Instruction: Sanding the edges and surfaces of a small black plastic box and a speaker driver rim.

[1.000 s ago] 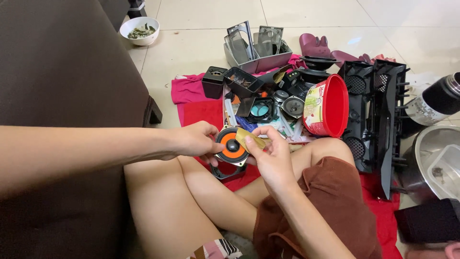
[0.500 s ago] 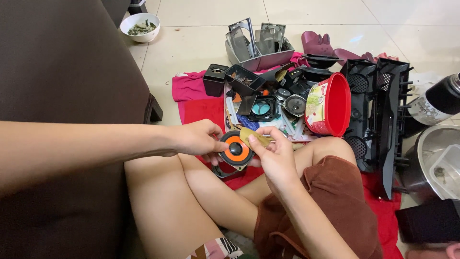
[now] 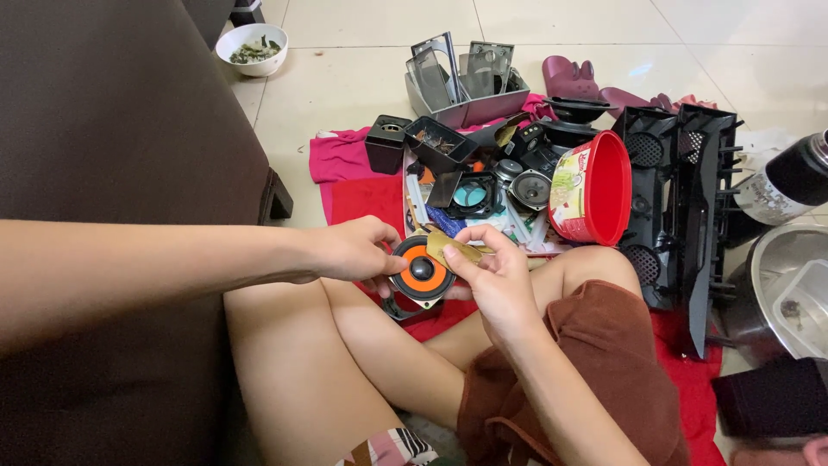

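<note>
My left hand point(image 3: 349, 252) grips the left rim of a small speaker driver with an orange cone point(image 3: 421, 271), held above my crossed legs. My right hand point(image 3: 493, 278) pinches a flat brass-coloured tool point(image 3: 455, 250) whose tip rests over the speaker's upper right edge. Both hands meet at the speaker, over the near edge of a red cloth point(image 3: 366, 197).
Behind the hands lies a heap of black speaker parts point(image 3: 483, 173), a red plastic tub point(image 3: 595, 188) on its side, a long black grille frame point(image 3: 690, 207) and a grey case point(image 3: 466, 82). A dark sofa point(image 3: 112, 121) fills the left. A metal pot point(image 3: 780, 285) stands at right.
The speaker and both hands have shifted slightly down and right. The brass tool has tilted closer onto the speaker's rim.
</note>
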